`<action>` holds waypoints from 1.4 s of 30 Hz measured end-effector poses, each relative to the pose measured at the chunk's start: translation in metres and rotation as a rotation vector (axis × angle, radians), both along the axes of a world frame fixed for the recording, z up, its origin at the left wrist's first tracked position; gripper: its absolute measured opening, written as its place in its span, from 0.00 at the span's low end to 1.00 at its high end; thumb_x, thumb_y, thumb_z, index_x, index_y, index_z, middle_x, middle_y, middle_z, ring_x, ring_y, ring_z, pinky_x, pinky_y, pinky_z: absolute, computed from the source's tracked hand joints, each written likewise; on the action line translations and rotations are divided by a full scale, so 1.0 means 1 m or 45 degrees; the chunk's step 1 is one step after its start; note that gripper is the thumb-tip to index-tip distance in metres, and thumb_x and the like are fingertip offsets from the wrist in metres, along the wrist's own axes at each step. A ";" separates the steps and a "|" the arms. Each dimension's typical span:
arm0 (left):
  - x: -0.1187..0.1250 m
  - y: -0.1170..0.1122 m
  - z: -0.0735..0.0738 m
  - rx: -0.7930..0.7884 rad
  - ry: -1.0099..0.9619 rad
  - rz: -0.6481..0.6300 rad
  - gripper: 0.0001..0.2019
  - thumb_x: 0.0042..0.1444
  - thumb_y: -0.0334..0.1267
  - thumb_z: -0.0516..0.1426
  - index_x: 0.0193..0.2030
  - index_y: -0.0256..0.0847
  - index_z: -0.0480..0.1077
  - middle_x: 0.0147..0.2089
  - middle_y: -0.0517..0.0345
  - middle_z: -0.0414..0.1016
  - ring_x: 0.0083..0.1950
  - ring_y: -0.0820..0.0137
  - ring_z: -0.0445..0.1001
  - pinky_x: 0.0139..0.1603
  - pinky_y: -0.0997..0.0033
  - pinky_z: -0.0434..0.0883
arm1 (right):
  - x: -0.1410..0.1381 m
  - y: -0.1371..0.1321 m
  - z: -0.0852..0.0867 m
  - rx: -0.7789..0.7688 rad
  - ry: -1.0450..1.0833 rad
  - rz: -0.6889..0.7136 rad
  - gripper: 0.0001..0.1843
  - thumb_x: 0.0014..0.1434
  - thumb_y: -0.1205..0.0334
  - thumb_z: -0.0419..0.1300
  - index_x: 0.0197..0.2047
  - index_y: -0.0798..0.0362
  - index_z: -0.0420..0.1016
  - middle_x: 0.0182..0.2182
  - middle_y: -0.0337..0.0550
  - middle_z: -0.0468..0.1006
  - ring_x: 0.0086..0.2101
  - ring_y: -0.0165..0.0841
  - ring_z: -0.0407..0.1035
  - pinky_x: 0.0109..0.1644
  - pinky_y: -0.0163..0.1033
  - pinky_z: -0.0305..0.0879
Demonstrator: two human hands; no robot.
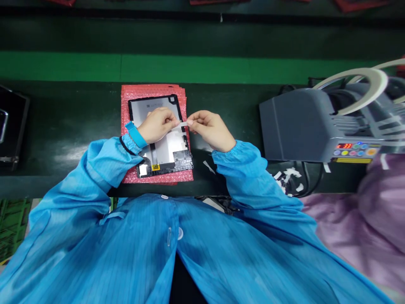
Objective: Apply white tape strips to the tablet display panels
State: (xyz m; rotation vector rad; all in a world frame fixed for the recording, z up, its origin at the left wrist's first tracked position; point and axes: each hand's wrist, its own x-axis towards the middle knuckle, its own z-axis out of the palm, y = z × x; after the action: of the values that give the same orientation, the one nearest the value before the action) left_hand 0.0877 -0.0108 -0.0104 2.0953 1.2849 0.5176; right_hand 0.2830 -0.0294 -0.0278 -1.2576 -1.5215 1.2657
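Between my two hands a short strip of white tape [183, 124] is stretched over the right edge of an opened tablet. My left hand [159, 124] pinches its left end above the middle of the tablet [164, 153]. The other end is pinched between the thumb and finger of my right hand [212, 128], just off the tablet's right side. The tablet lies with its silvery inside facing up, a circuit board [182, 160] at its lower right and a yellow patch [156, 167] near the bottom. Beneath it is a stack of pink bubble-wrap sheets [126, 93].
At the right stands a grey tape dispenser [297, 124] with a red display and a tape roll [376, 86] on top. White tape scraps [289, 177] lie by its front, and a loose strip [209, 166] lies right of the tablet. A dark device [12, 126] is at far left.
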 end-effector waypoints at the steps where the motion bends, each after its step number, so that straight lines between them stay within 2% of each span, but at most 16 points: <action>1: 0.000 0.000 0.000 -0.017 0.017 0.004 0.10 0.59 0.40 0.56 0.31 0.38 0.72 0.32 0.58 0.72 0.37 0.68 0.69 0.42 0.66 0.64 | 0.000 0.001 -0.001 0.031 -0.047 0.014 0.19 0.51 0.46 0.68 0.29 0.53 0.71 0.23 0.36 0.69 0.28 0.28 0.63 0.34 0.35 0.61; 7: 0.008 -0.002 0.000 -0.021 0.271 0.057 0.09 0.61 0.39 0.56 0.32 0.38 0.73 0.36 0.54 0.73 0.48 0.61 0.70 0.52 0.58 0.62 | -0.002 0.008 -0.009 0.168 -0.362 0.059 0.14 0.55 0.53 0.65 0.27 0.53 0.71 0.24 0.37 0.70 0.29 0.29 0.62 0.36 0.36 0.59; 10: 0.012 -0.004 -0.001 0.027 0.375 0.050 0.10 0.62 0.39 0.55 0.32 0.37 0.73 0.40 0.51 0.74 0.52 0.57 0.68 0.56 0.54 0.60 | -0.005 0.009 -0.012 0.128 -0.488 0.046 0.11 0.56 0.58 0.64 0.26 0.54 0.71 0.24 0.37 0.71 0.28 0.29 0.62 0.37 0.37 0.58; 14: 0.014 -0.007 -0.002 0.061 0.439 0.030 0.11 0.62 0.39 0.54 0.34 0.37 0.74 0.42 0.49 0.74 0.54 0.55 0.67 0.57 0.52 0.60 | -0.008 0.007 -0.010 0.069 -0.575 0.016 0.08 0.55 0.63 0.63 0.26 0.54 0.71 0.24 0.37 0.71 0.28 0.28 0.61 0.38 0.37 0.57; 18: 0.017 -0.009 0.000 0.058 0.478 0.034 0.11 0.62 0.38 0.54 0.33 0.37 0.74 0.43 0.48 0.74 0.55 0.54 0.67 0.57 0.51 0.60 | -0.011 0.006 -0.003 0.024 -0.562 -0.002 0.08 0.53 0.66 0.64 0.24 0.55 0.70 0.22 0.35 0.69 0.26 0.27 0.59 0.35 0.36 0.55; 21: 0.019 -0.010 0.001 0.057 0.492 0.037 0.10 0.61 0.37 0.55 0.32 0.36 0.74 0.42 0.48 0.75 0.55 0.53 0.67 0.57 0.50 0.60 | -0.011 0.008 -0.002 -0.090 -0.524 -0.042 0.12 0.50 0.66 0.67 0.22 0.55 0.68 0.19 0.33 0.66 0.24 0.25 0.56 0.33 0.35 0.53; 26: 0.013 -0.008 -0.001 0.098 0.397 0.106 0.08 0.58 0.40 0.59 0.36 0.38 0.74 0.43 0.50 0.74 0.54 0.54 0.67 0.56 0.51 0.60 | -0.002 0.010 -0.011 -0.341 -0.285 -0.139 0.21 0.47 0.57 0.72 0.20 0.53 0.63 0.16 0.31 0.61 0.21 0.24 0.53 0.27 0.34 0.51; 29: 0.010 -0.007 -0.003 0.133 0.311 0.087 0.09 0.57 0.43 0.61 0.38 0.40 0.75 0.43 0.53 0.74 0.54 0.56 0.66 0.57 0.51 0.59 | 0.003 0.005 -0.019 -0.196 -0.096 -0.161 0.18 0.46 0.53 0.73 0.26 0.53 0.68 0.20 0.32 0.65 0.24 0.25 0.58 0.29 0.33 0.55; 32: 0.014 -0.009 -0.003 0.093 0.362 0.037 0.08 0.56 0.43 0.62 0.37 0.41 0.76 0.44 0.52 0.73 0.56 0.54 0.65 0.59 0.48 0.58 | 0.001 -0.003 -0.025 -0.020 -0.029 -0.112 0.16 0.45 0.54 0.73 0.29 0.52 0.73 0.25 0.35 0.71 0.29 0.28 0.63 0.35 0.35 0.61; 34: 0.014 -0.010 -0.001 0.077 0.411 0.023 0.08 0.56 0.42 0.62 0.36 0.41 0.76 0.46 0.51 0.72 0.57 0.52 0.65 0.59 0.47 0.58 | -0.001 -0.006 -0.027 -0.030 -0.056 -0.105 0.14 0.46 0.55 0.71 0.28 0.53 0.73 0.25 0.36 0.72 0.29 0.28 0.64 0.37 0.36 0.63; 36: 0.005 -0.012 0.004 0.107 0.430 0.035 0.07 0.55 0.41 0.62 0.38 0.41 0.76 0.47 0.50 0.72 0.58 0.52 0.65 0.60 0.47 0.59 | -0.002 -0.008 -0.026 -0.089 -0.092 -0.143 0.12 0.49 0.56 0.69 0.27 0.53 0.71 0.24 0.36 0.71 0.27 0.27 0.63 0.36 0.36 0.62; 38: -0.018 -0.018 0.010 0.185 0.428 0.149 0.09 0.56 0.41 0.61 0.41 0.41 0.75 0.48 0.50 0.73 0.58 0.53 0.66 0.60 0.49 0.61 | -0.002 -0.007 -0.022 -0.152 -0.118 -0.214 0.11 0.52 0.58 0.66 0.27 0.52 0.69 0.21 0.34 0.69 0.25 0.26 0.61 0.34 0.35 0.61; 40: -0.049 -0.027 0.014 0.249 0.442 0.400 0.12 0.57 0.43 0.58 0.44 0.40 0.74 0.46 0.48 0.74 0.56 0.54 0.68 0.59 0.51 0.63 | -0.004 -0.005 -0.018 -0.220 -0.143 -0.273 0.10 0.54 0.58 0.64 0.27 0.52 0.67 0.19 0.33 0.66 0.22 0.26 0.59 0.32 0.35 0.60; 42: -0.076 -0.040 0.013 0.174 0.505 0.653 0.14 0.59 0.47 0.56 0.42 0.38 0.73 0.43 0.46 0.75 0.51 0.54 0.71 0.55 0.54 0.67 | -0.009 -0.003 -0.015 -0.281 -0.213 -0.268 0.12 0.56 0.58 0.62 0.26 0.51 0.65 0.18 0.33 0.65 0.21 0.26 0.58 0.31 0.35 0.58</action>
State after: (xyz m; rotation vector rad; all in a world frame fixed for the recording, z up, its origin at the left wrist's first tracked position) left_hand 0.0113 -0.0507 0.0022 2.0350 2.0948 0.4189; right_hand 0.2742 -0.0322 -0.0431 -1.6569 -1.3471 1.2391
